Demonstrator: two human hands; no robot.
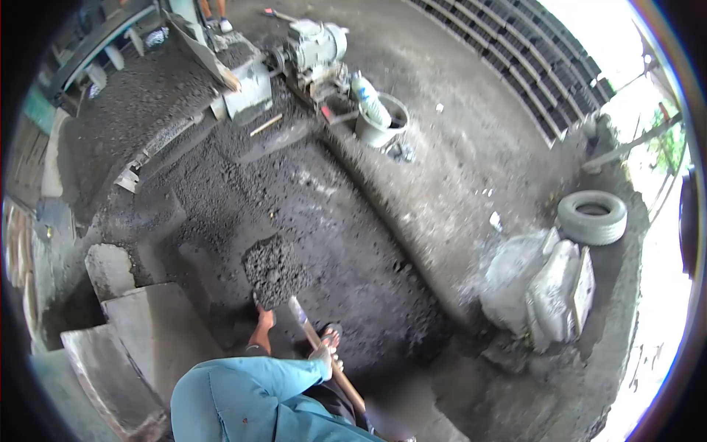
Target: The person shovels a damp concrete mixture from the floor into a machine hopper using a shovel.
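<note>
My left hand point(324, 359), at the end of a teal sleeve point(265, 377), is closed around the wooden handle point(345, 384) of a long tool that looks like a shovel. From the bottom of the view the handle slants up and left to a pale lower end beside a heap of dark, crumbly mix point(276, 269). I cannot make out a blade; it may be under the heap. My feet in sandals stand on either side of the handle's lower end. No right hand can be made out; a blurred patch covers the area near the handle's upper end.
A motor point(317, 46) stands at the back beside a bucket point(382, 121) holding a bottle or bag. A low ledge point(390, 202) crosses the floor. At right lie filled sacks point(552, 295) and a tire point(592, 217). Slabs point(162, 324) lean at left. Another person's legs show far back.
</note>
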